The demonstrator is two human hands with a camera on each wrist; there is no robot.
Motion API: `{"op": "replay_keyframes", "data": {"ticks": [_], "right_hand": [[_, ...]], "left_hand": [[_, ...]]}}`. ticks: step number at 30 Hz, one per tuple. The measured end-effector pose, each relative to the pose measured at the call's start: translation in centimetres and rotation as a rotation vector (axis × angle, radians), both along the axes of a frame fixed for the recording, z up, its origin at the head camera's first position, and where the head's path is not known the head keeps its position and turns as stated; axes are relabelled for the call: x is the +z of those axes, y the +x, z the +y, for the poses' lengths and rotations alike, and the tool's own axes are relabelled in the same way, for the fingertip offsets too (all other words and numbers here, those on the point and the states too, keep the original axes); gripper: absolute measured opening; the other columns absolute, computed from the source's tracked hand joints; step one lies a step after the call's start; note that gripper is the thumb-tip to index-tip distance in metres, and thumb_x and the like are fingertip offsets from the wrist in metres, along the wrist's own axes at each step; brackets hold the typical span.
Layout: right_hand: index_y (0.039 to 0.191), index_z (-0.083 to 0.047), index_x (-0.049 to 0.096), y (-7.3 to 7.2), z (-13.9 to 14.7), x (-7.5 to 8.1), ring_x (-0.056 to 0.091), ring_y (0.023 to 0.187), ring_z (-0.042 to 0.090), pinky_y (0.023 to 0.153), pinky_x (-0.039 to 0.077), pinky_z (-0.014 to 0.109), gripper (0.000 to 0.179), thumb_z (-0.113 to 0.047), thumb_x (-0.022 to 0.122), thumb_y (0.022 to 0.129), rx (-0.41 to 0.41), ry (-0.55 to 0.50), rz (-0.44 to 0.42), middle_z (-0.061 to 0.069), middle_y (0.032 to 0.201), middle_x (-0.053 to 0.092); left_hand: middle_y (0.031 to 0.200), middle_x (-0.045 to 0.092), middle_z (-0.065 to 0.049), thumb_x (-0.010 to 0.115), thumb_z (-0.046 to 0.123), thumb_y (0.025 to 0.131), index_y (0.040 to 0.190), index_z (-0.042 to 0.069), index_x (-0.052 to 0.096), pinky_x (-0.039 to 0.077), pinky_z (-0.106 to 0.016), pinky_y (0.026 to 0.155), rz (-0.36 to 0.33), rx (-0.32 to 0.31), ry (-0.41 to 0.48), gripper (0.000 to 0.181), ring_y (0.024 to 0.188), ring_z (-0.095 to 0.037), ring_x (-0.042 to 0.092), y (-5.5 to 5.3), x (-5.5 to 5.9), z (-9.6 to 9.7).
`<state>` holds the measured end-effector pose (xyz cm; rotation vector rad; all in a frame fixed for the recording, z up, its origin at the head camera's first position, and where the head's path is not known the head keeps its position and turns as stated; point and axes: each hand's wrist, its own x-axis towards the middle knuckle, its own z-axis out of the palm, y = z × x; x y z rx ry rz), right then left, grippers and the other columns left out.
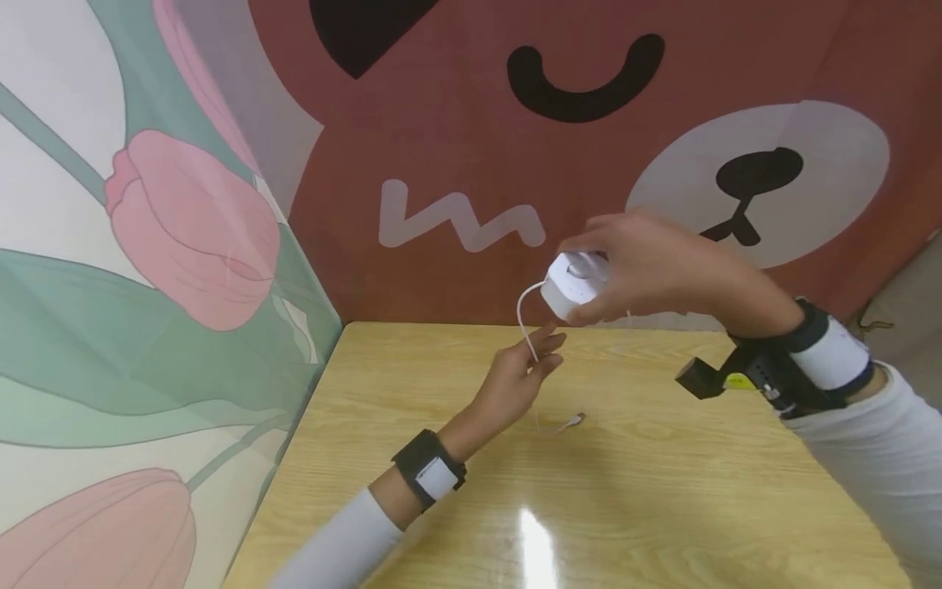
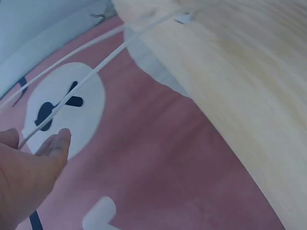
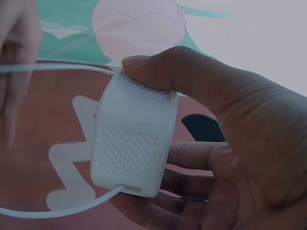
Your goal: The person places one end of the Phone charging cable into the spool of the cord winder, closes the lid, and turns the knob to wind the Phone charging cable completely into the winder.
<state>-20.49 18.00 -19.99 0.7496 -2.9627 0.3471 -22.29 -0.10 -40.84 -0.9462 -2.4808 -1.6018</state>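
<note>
- White case (image 3: 132,129) with dotted grip patches, held up above the far edge of the desk (image 1: 699,491), clear of its surface.
- White cable (image 1: 520,309) leaving the case at two opposite ends; one length bends down past the left hand.
- Small connector (image 1: 577,420) on the cable's end, seen over the desk; whether it touches the wood, I cannot tell.
- Right hand (image 1: 648,262): fingers clamped on the case, thumb against one dotted patch.
- Left hand (image 1: 513,380): lower, beside the cable, fingers loosely extended and thumb apart from them; contact with the cable is unclear.
- Black wrist straps (image 1: 429,470) with white patches, below white sleeves (image 1: 342,540).
- Behind the desk, a reddish-brown bear panel (image 1: 441,106); at left, a tulip-print panel (image 1: 199,237).
</note>
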Motion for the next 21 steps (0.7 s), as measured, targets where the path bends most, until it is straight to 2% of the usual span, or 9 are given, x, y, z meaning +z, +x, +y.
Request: {"op": "replay_keyframes", "data": {"ticks": [4, 9, 11, 14, 16, 19, 21], "right_hand": [[0.130, -0.014, 0.070, -0.1, -1.0, -0.3, 0.060, 0.084, 0.020, 0.066, 0.054, 0.033, 0.068, -0.037, 0.091, 0.069, 0.055, 0.001, 0.010, 0.004, 0.103, 0.065], [0.129, -0.014, 0.071, -0.1, -1.9, -0.6, 0.061, 0.086, 0.020, 0.070, 0.056, 0.034, 0.064, -0.034, 0.090, 0.071, 0.097, 0.000, -0.010, 0.004, 0.105, 0.066], [0.128, -0.014, 0.071, -0.1, -2.0, -0.7, 0.061, 0.088, 0.021, 0.071, 0.057, 0.034, 0.062, -0.033, 0.090, 0.072, 0.111, 0.001, -0.007, 0.004, 0.106, 0.066], [0.127, -0.013, 0.071, -0.1, -1.9, -0.7, 0.061, 0.089, 0.021, 0.072, 0.057, 0.035, 0.061, -0.032, 0.090, 0.072, 0.124, -0.004, -0.011, 0.005, 0.107, 0.067], [0.127, -0.013, 0.071, -0.1, -1.7, -0.7, 0.061, 0.089, 0.021, 0.073, 0.058, 0.035, 0.061, -0.032, 0.090, 0.072, 0.121, -0.003, -0.018, 0.005, 0.108, 0.067], [0.128, -0.011, 0.071, -0.1, -1.5, -0.5, 0.062, 0.089, 0.022, 0.072, 0.059, 0.035, 0.063, -0.033, 0.090, 0.071, 0.101, 0.019, -0.021, 0.006, 0.109, 0.067], [0.127, -0.010, 0.071, -0.2, -1.1, -0.3, 0.062, 0.089, 0.022, 0.072, 0.059, 0.036, 0.064, -0.034, 0.091, 0.071, 0.075, 0.035, -0.020, 0.007, 0.111, 0.067]], "left_hand": [[0.144, 0.062, -0.008, 0.056, 0.021, 0.106, 0.145, 0.005, 0.056, 0.051, -0.022, 0.106, -0.039, -0.102, 0.074, 0.042, 0.133, -0.020, 0.060, -0.2, 0.9, 1.8], [0.146, 0.058, -0.021, 0.055, 0.004, 0.104, 0.143, -0.002, 0.055, 0.050, -0.024, 0.109, -0.182, -0.277, 0.250, 0.040, 0.137, -0.032, 0.056, -0.5, 1.9, 4.0], [0.142, 0.059, -0.026, 0.056, -0.001, 0.102, 0.141, -0.005, 0.053, 0.050, -0.025, 0.110, -0.245, -0.335, 0.315, 0.039, 0.135, -0.035, 0.058, -0.5, 2.2, 4.5], [0.132, 0.066, -0.027, 0.056, 0.002, 0.103, 0.132, -0.006, 0.058, 0.053, -0.025, 0.105, -0.267, -0.375, 0.311, 0.031, 0.127, -0.031, 0.066, -0.6, 2.6, 4.8], [0.123, 0.071, -0.024, 0.058, 0.006, 0.103, 0.125, -0.006, 0.064, 0.057, -0.024, 0.097, -0.270, -0.365, 0.268, 0.026, 0.117, -0.027, 0.072, -0.5, 2.6, 4.7], [0.111, 0.074, -0.017, 0.057, 0.010, 0.104, 0.111, -0.002, 0.068, 0.060, -0.023, 0.088, -0.252, -0.364, 0.161, 0.018, 0.104, -0.017, 0.076, -0.6, 2.1, 4.5], [0.106, 0.076, -0.011, 0.055, 0.011, 0.105, 0.104, 0.003, 0.069, 0.060, -0.022, 0.087, -0.239, -0.382, 0.076, 0.016, 0.100, -0.009, 0.075, -0.7, 1.7, 4.2]]}}
